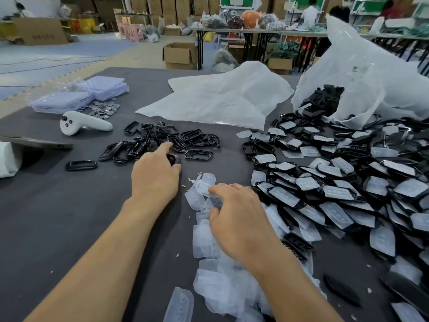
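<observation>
Head view shows your left hand point(155, 177) curled over a small glossy black plastic shell point(174, 159). Thumb and fingers close round it, and the index finger stretches toward the pile of bare black plastic frames point(167, 140) just beyond. Your right hand point(241, 221) is narrow too, its fingertips pinching a translucent white rubbery button pad point(207, 182). That pad sits at the top of the heap of loose translucent pads point(209, 242) that runs down under your wrist. The shell lies left of the pad, near it but not touching, and both are low over the dark grey tabletop point(69, 217).

This looks like the sorting step, with shell and pad each going to its own pile. Set the shell down among the bare frames rather than flicking it, since the gloss will probably let it skid across the cloth. The pad looks thin and clingy, so spread your right fingers fully and check it drops onto the loose heap.

Keep that heap from creeping right. It already touches the large spread of black shells capped with pads point(336, 182), and mixed pieces would be slow to tell apart. Your next capped shell lies just beside your right hand.
</observation>
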Motion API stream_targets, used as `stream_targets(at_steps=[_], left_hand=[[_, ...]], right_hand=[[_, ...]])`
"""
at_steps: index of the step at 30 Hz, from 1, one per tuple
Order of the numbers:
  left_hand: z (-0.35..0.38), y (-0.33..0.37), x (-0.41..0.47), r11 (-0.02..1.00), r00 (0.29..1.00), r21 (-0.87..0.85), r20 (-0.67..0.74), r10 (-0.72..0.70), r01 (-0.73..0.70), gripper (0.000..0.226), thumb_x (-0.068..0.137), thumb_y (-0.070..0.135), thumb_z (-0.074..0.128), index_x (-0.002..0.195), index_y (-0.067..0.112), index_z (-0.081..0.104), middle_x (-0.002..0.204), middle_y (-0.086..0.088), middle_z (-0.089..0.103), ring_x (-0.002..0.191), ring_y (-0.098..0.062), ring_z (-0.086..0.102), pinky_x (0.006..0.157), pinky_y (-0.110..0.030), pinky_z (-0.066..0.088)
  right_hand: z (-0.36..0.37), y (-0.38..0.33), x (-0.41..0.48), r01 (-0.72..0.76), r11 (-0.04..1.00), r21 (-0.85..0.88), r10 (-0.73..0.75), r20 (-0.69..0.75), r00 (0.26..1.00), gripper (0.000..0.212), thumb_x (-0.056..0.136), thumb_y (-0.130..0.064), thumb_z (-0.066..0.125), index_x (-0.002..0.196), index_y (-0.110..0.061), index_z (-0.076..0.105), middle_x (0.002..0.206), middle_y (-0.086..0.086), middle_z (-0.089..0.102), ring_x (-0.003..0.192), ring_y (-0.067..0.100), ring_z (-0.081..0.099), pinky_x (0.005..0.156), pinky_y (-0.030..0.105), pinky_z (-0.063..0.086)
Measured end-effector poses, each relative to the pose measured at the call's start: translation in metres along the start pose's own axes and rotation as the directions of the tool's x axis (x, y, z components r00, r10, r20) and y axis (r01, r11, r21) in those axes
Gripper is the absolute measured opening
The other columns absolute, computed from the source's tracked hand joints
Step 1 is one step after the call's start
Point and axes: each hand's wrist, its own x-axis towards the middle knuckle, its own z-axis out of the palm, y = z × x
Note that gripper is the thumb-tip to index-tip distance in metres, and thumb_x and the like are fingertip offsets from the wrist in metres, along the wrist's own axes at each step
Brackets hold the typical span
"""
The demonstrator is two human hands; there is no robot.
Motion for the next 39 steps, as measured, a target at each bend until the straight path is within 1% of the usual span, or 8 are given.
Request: stream_targets(at_steps=[6, 9, 17, 21, 25, 31, 35, 39], left_hand=[[-0.018, 0.005, -0.017, 0.992, 0.943, -0.124, -0.332, -0.022, -0.02, 0.021, 0.103, 0.025, 0.057, 0.113, 0.024, 0.075, 0.095, -0.008, 0.078, 0.09, -0.038, 0.068, 0.074, -0.036, 0.039], [-0.034, 0.016, -0.039, 0.927, 0.915, -0.362, -0.399, -0.059, -0.098, 0.016, 0.097, 0.025, 0.063, 0.103, 0.031, 0.076, 0.076, 0.016, 0.072, 0.074, -0.012, 0.069, 0.072, -0.024, 0.044], [-0.028, 0.055, -0.096, 0.377, 0.989, -0.916, 0.106, -0.104, 0.138, 0.03, 0.088, 0.005, 0.07, 0.099, 0.03, 0.081, 0.077, -0.004, 0.078, 0.064, -0.013, 0.069, 0.063, -0.022, 0.057], [-0.031, 0.056, -0.094, 0.071, 0.886, -0.917, 0.397, 0.239, 0.392, 0.027, 0.082, 0.009, 0.069, 0.106, 0.014, 0.08, 0.085, -0.018, 0.069, 0.06, -0.026, 0.061, 0.062, -0.029, 0.055], [-0.035, 0.04, -0.083, 0.04, 0.789, -0.88, 0.443, 0.426, 0.473, 0.057, 0.074, 0.031, 0.088, 0.124, 0.01, 0.071, 0.097, -0.01, 0.068, 0.076, -0.028, 0.067, 0.086, -0.041, 0.053], [-0.034, 0.025, -0.061, -0.135, 0.901, -0.891, 0.431, 0.056, 0.434, 0.016, 0.08, 0.017, 0.071, 0.095, 0.02, 0.073, 0.11, -0.002, 0.075, 0.101, -0.014, 0.07, 0.079, -0.032, 0.064], [-0.026, 0.013, -0.052, -0.108, 0.916, -0.93, 0.365, -0.166, 0.351, 0.015, 0.091, 0.001, 0.065, 0.1, 0.013, 0.065, 0.105, -0.005, 0.073, 0.101, -0.018, 0.067, 0.08, -0.035, 0.063], [-0.016, 0.009, -0.046, -0.081, 0.89, -0.921, 0.389, -0.236, 0.381, 0.012, 0.097, -0.001, 0.063, 0.099, 0.011, 0.065, 0.107, -0.008, 0.071, 0.097, -0.017, 0.069, 0.075, -0.034, 0.066]], right_hand=[[-0.003, -0.001, -0.003, -0.017, 1.0, 0.022, 0.016, 0.032, 0.999, 0.044, 0.094, -0.019, 0.056, 0.138, -0.025, 0.061, 0.128, -0.007, 0.064, 0.122, 0.015, 0.048, 0.11, 0.027, 0.032], [-0.005, -0.001, -0.003, -0.08, 0.989, 0.128, 0.085, -0.031, 0.996, 0.048, 0.096, -0.03, 0.061, 0.144, -0.033, 0.055, 0.124, -0.011, 0.06, 0.122, 0.012, 0.051, 0.105, 0.026, 0.04], [-0.023, -0.008, -0.004, -0.093, 0.693, 0.715, 0.227, -0.094, 0.969, 0.019, 0.097, -0.01, 0.064, 0.092, -0.027, 0.071, 0.065, -0.003, 0.071, 0.046, 0.012, 0.055, 0.047, 0.028, 0.047], [-0.03, -0.008, -0.002, -0.19, 0.46, 0.867, 0.269, 0.067, 0.961, 0.007, 0.099, -0.003, 0.059, 0.094, -0.007, 0.064, 0.06, 0.009, 0.064, 0.04, 0.016, 0.046, 0.04, 0.025, 0.039], [-0.036, -0.005, 0.003, -0.275, 0.255, 0.927, 0.161, 0.24, 0.957, 0.015, 0.103, -0.009, 0.055, 0.09, -0.009, 0.062, 0.066, 0.011, 0.066, 0.042, 0.016, 0.051, 0.042, 0.024, 0.039], [-0.025, 0.003, 0.044, -0.193, 0.911, 0.365, 0.215, -0.02, 0.976, 0.056, 0.091, -0.008, 0.047, 0.139, -0.037, 0.054, 0.087, -0.001, 0.074, 0.083, 0.012, 0.067, 0.076, 0.037, 0.055], [-0.007, -0.003, 0.091, -0.08, 0.97, -0.23, 0.114, 0.136, 0.984, 0.064, 0.091, -0.021, 0.049, 0.153, -0.031, 0.039, 0.125, 0.011, 0.067, 0.119, 0.036, 0.058, 0.099, 0.044, 0.04], [0.007, 0.004, 0.097, -0.022, 0.944, -0.328, 0.08, 0.166, 0.983, 0.054, 0.091, -0.029, 0.048, 0.144, -0.038, 0.054, 0.134, 0.009, 0.062, 0.124, 0.032, 0.055, 0.103, 0.046, 0.034]])
